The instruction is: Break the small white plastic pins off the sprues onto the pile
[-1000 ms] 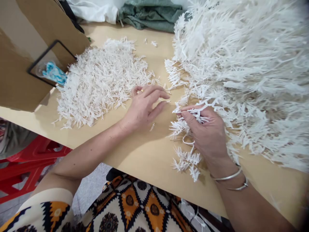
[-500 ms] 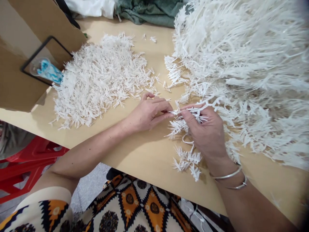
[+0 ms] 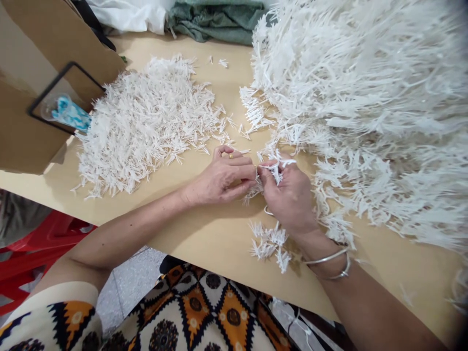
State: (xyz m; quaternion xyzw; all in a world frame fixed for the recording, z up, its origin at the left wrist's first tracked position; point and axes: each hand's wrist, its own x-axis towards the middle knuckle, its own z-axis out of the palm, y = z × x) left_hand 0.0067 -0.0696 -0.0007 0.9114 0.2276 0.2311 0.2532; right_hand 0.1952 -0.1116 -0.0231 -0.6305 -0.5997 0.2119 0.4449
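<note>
White plastic branched sprigs (image 3: 277,168) stick out of my right hand (image 3: 288,195), whose thumb and fingers are closed on them. My left hand (image 3: 228,178) meets it from the left, fingertips pinched together; whatever lies between those tips is hidden. Just below my hands hang or lie more white sprigs (image 3: 269,241) with a thin looped stem. To the left is a heap of small loose white tufts (image 3: 146,122). A far larger tangled mass of long white sprigs (image 3: 358,107) covers the right side.
A cardboard box (image 3: 44,39) stands at the left with a black wire frame (image 3: 51,87) and a clear cup with blue contents (image 3: 71,113). Green cloth (image 3: 215,19) and white cloth (image 3: 127,14) lie at the back. A red plastic stool (image 3: 47,243) is beside the table (image 3: 204,239).
My right hand has moved left and closed up against my left hand, bunching the sprigs in its grip. The whole view has shifted slightly.
</note>
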